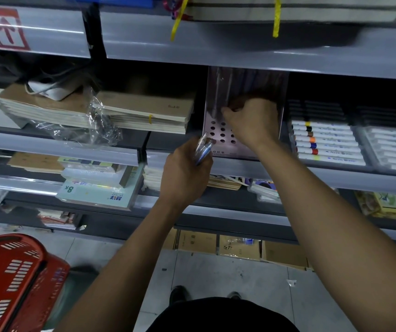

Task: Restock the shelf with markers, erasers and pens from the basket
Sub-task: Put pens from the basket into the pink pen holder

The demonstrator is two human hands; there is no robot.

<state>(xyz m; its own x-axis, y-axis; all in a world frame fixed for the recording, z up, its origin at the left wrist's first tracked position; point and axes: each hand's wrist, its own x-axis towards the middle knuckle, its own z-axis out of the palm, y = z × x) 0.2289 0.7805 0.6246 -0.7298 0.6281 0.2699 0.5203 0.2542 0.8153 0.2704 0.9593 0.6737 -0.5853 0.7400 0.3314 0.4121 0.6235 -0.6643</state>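
Pens (203, 149) stick up as a small bunch from the left hand (184, 172), whose fingers are curled round them, just in front of the lower left corner of the pen rack (218, 130). The rack is a pale tilted panel with rows of round holes, standing on the middle shelf (335, 174). The right hand (252, 119) lies over the rack's upper right part, fingers bent down toward the holes near its centre; whether they pinch a pen I cannot tell, since the hand's back hides the fingertips. Dark pens (244, 80) already stand in the rack's upper rows, blurred and hard to count.

Right of the rack lie white markers (323, 142) with coloured bands, in a row, tips toward the rack. Further right of it sits a tray (393, 149) of white sticks. Left of the rack are stacks of notebooks (144, 113), with crumpled clear wrap (96, 123) spilling over the shelf edge between them. Below the rack, on the lower shelf, is a pale pad (94, 192) marked 8K and more paper goods. Far below and left of the rack the red basket (7, 281) sits on the floor, its contents out of sight. Straight below the rack, cardboard boxes (240, 246) stand under the lowest shelf.
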